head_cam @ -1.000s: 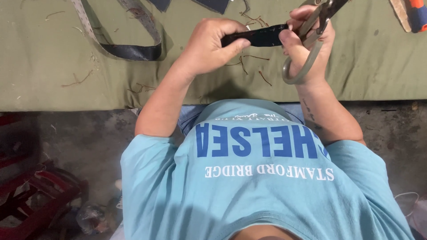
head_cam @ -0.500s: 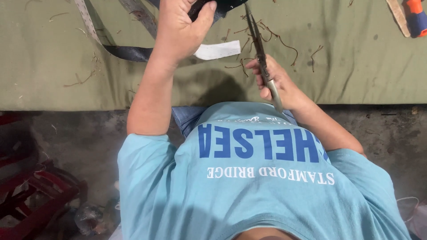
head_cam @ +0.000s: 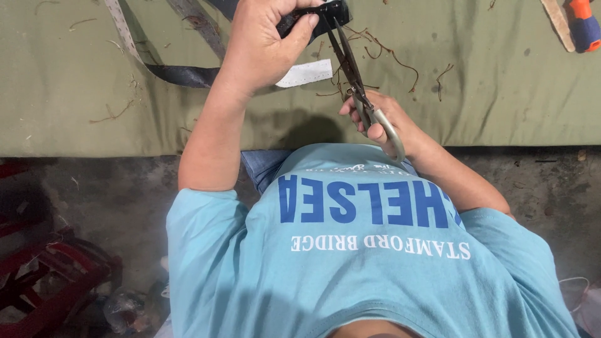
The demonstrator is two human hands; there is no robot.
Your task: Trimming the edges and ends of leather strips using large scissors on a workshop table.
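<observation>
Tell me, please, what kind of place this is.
Probably a small craft workshop for strap or leather work. The right hand works metal scissors on a black strap piece held by the left hand, above an olive-green padded table cover strewn with brown trimmings.

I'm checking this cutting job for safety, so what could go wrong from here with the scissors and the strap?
1. The scissors have their blades at the black strap, right beside the left hand's thumb, so a slip could nick it.
2. The strap is held in the air, not flat on the green mat, so it may twist and the cut run crooked.
3. The right hand grips the handles low and far from the cut, which may weaken control.
</observation>
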